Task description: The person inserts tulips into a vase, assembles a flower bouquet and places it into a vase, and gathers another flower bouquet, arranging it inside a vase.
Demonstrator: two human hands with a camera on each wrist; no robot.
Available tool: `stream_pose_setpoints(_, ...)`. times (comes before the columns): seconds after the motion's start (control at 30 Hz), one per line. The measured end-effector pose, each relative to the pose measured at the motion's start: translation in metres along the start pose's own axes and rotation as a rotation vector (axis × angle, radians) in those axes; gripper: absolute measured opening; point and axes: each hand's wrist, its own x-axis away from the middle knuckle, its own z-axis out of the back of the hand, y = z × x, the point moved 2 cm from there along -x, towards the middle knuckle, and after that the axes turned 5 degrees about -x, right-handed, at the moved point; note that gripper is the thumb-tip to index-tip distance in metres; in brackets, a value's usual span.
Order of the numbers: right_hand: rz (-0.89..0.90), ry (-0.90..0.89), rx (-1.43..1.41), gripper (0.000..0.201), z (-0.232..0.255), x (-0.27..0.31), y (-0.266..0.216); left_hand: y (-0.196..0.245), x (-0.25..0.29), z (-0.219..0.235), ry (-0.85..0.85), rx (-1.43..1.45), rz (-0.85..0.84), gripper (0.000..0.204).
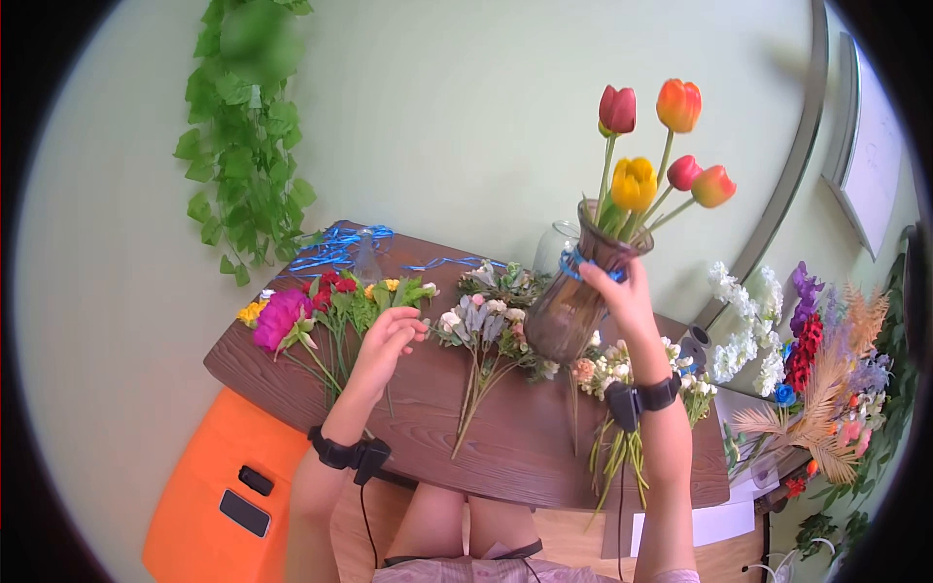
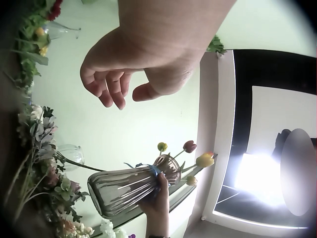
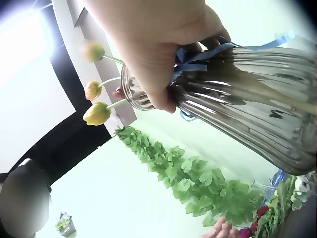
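Note:
My right hand [image 1: 622, 293] grips a smoky ribbed glass vase [image 1: 562, 316] by its neck, where a blue ribbon [image 1: 573, 262] is tied. The vase tilts above the table, its mouth up and to the right. Several tulips [image 1: 635, 185] in red, orange and yellow stand in it, and their stems show through the glass in the right wrist view. Nothing is in my left hand [image 1: 387, 342], raised over the table's left part with fingers loosely bent. Closest to it are a magenta peony [image 1: 283, 322] and bunches of greenery with red and yellow flowers.
Bundles of pale flowers [image 1: 476, 325] lie mid-table [image 1: 418, 428]. Blue ribbons [image 1: 330, 251] and a small clear vase [image 1: 366, 257] are at the back left, a glass jar [image 1: 556, 246] behind the held vase. More flowers [image 1: 807, 360] crowd the right. A phone [image 1: 244, 513] lies on an orange seat [image 1: 204, 486].

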Motion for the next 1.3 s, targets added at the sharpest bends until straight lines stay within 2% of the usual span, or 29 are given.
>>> stream_pose_setpoints(0.07,-0.019,0.009,-0.004,0.044,-0.015,-0.014,-0.015,0.002,-0.002,0.009,0.014,0.012,-0.006,0.026)
stream_pose_setpoints(0.17,0.066,0.067,0.0,0.047,-0.03,-0.049,0.002,0.002,-0.005,0.021,0.033,0.044,-0.016,0.025)
stream_pose_setpoints(0.3,0.045,0.054,-0.06,0.049,-0.066,-0.082,0.013,-0.001,-0.014,0.04,0.069,0.108,-0.027,0.024)
stream_pose_setpoints(0.5,0.076,0.036,-0.117,0.049,-0.127,-0.101,0.047,-0.021,-0.023,0.056,0.09,0.209,0.007,0.023)
stream_pose_setpoints(0.6,0.03,0.015,-0.11,0.049,-0.148,-0.108,0.07,-0.024,-0.024,0.062,0.099,0.238,0.028,0.023)
stream_pose_setpoints(0.7,0.081,0.018,-0.166,0.049,-0.161,-0.111,0.082,-0.025,-0.023,0.068,0.109,0.289,0.04,0.021)
stream_pose_setpoints(0.8,0.055,0.026,-0.181,0.05,-0.164,-0.113,0.077,-0.03,-0.024,0.075,0.099,0.324,0.025,0.02)
stream_pose_setpoints(1.0,0.086,-0.048,-0.132,0.049,-0.157,-0.113,0.039,-0.032,-0.028,0.084,0.12,0.386,0.019,0.018)
stream_pose_setpoints(1.07,0.034,-0.059,-0.152,0.043,-0.157,-0.102,0.01,-0.033,-0.029,0.085,0.122,0.406,0.029,0.019)
stream_pose_setpoints(1.17,0.09,-0.136,-0.334,0.039,-0.159,-0.1,-0.015,-0.037,-0.03,0.086,0.121,0.419,0.034,0.019)
stream_pose_setpoints(1.3,0.067,-0.182,-0.436,0.043,-0.154,-0.103,-0.038,-0.038,-0.031,0.087,0.112,0.423,0.034,0.02)
